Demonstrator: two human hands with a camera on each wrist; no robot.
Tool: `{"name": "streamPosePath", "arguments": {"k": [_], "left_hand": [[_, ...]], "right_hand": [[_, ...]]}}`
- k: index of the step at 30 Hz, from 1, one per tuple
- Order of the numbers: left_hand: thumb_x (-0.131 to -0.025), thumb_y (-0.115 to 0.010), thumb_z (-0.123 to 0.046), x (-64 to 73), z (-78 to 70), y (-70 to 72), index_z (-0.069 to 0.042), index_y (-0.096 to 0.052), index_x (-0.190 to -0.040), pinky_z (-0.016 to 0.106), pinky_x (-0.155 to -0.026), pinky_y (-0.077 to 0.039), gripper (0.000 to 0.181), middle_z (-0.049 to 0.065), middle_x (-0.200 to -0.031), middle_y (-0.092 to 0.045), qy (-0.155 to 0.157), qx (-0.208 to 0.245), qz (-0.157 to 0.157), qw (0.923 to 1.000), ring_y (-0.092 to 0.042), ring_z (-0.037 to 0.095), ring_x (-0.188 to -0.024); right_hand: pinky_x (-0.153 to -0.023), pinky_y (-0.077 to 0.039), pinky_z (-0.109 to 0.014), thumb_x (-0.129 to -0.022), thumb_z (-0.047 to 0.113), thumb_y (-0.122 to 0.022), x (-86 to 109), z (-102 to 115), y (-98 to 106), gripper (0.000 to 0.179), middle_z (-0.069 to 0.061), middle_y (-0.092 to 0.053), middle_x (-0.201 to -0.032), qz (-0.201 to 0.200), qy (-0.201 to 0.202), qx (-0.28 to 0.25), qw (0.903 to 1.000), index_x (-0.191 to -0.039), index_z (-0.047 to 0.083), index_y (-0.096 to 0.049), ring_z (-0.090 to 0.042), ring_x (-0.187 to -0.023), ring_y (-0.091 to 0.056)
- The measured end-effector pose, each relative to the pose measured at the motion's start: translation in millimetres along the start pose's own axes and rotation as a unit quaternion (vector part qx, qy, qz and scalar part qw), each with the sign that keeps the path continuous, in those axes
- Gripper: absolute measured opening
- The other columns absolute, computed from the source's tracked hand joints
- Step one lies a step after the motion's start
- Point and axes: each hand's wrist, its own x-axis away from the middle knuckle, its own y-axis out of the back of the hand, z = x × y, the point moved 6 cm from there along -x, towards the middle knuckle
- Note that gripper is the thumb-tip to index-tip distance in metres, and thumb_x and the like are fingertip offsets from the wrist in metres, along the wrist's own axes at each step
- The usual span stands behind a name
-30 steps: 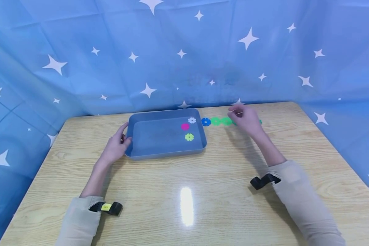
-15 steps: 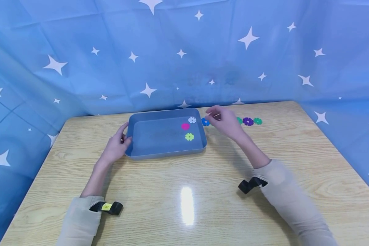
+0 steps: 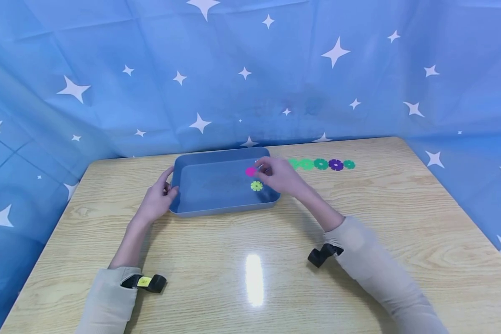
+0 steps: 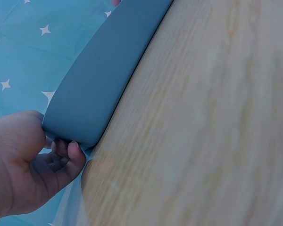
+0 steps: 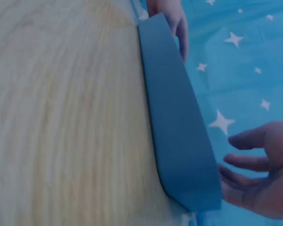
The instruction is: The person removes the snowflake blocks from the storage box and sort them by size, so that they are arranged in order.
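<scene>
My left hand (image 3: 157,199) grips the left end of a shallow blue-grey tray (image 3: 210,183), its thumb over the rim and its fingers curled against the outer wall (image 4: 104,70). My right hand (image 3: 279,176) is over the tray's right end, thumb and fingers apart with a gap between them in the right wrist view. Its fingertips overlap a white notched disc that is mostly hidden. Close by in the tray are a magenta disc (image 3: 250,171) and a yellow-green notched disc (image 3: 256,186). The blue disc beside the tray is hidden behind my right hand.
To the right of the tray, a row of flat notched discs lies on the wooden table (image 3: 217,260): several green discs (image 3: 307,164) and a purple disc (image 3: 336,165). A blue curtain with white stars (image 3: 250,93) hangs behind the table's far edge.
My right hand has moved left, from above the row of discs to over the tray's right end, uncovering the green and purple discs. My left hand has stayed on the tray.
</scene>
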Motion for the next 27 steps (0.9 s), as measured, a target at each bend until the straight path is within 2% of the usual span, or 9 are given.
{"name": "streamPosePath", "arguments": {"k": [5,9,14,22,27], "left_hand": [[-0.104,-0.048,-0.007,0.2,-0.7,0.9,-0.003,-0.023,-0.16,0.03,-0.063,-0.038,0.061,0.009,-0.087,-0.045,0.0,0.001,0.0,1.0,-0.042,0.02,-0.069],[-0.104,-0.048,-0.006,0.6,-0.2,1.0,-0.003,-0.023,-0.16,0.03,-0.063,-0.038,0.061,0.009,-0.087,-0.045,0.002,0.002,0.0,1.0,-0.043,0.021,-0.07],[-0.104,-0.048,-0.007,0.4,-1.7,0.9,-0.002,-0.023,-0.16,0.03,-0.063,-0.039,0.061,0.009,-0.087,-0.046,0.002,0.0,0.002,1.0,-0.043,0.02,-0.07],[-0.104,-0.049,-0.007,-0.2,-0.7,0.4,-0.004,-0.023,-0.16,0.03,-0.064,-0.039,0.061,0.009,-0.087,-0.045,0.003,0.0,0.002,1.0,-0.043,0.02,-0.071],[-0.104,-0.049,-0.007,0.3,-0.3,0.1,-0.003,-0.023,-0.16,0.03,-0.064,-0.039,0.061,0.009,-0.087,-0.046,0.001,-0.002,0.002,1.0,-0.043,0.02,-0.071]], "right_hand": [[-0.093,-0.051,-0.04,-0.1,0.012,-0.062,-3.2,4.0,-16.1,0.029,-0.016,-0.068,-0.114,0.024,-0.01,0.004,0.9996,-0.125,-0.004,-0.064,-0.029,-0.106,-0.065],[-0.098,-0.048,-0.042,-0.099,0.01,-0.063,-4.0,5.7,-25.6,0.034,-0.017,-0.065,-0.124,0.036,-0.033,0.016,0.9987,-0.13,-0.003,-0.062,-0.031,-0.115,-0.06],[-0.101,-0.047,-0.042,-0.096,0.006,-0.066,-2.7,5.2,-32.9,0.037,-0.016,-0.062,-0.129,0.043,-0.051,0.021,0.9976,-0.132,-0.002,-0.06,-0.031,-0.121,-0.057],[-0.1,-0.047,-0.041,-0.086,-0.004,-0.075,-6.3,2.5,-38.9,0.039,-0.018,-0.064,-0.12,0.043,-0.035,0.039,0.9977,-0.123,-0.003,-0.064,-0.031,-0.115,-0.06],[-0.093,-0.05,-0.038,-0.086,-0.001,-0.078,-8.7,-0.2,-42.0,0.035,-0.014,-0.066,-0.107,0.043,-0.035,0.046,0.9974,-0.119,-0.001,-0.066,-0.027,-0.104,-0.062]]}}
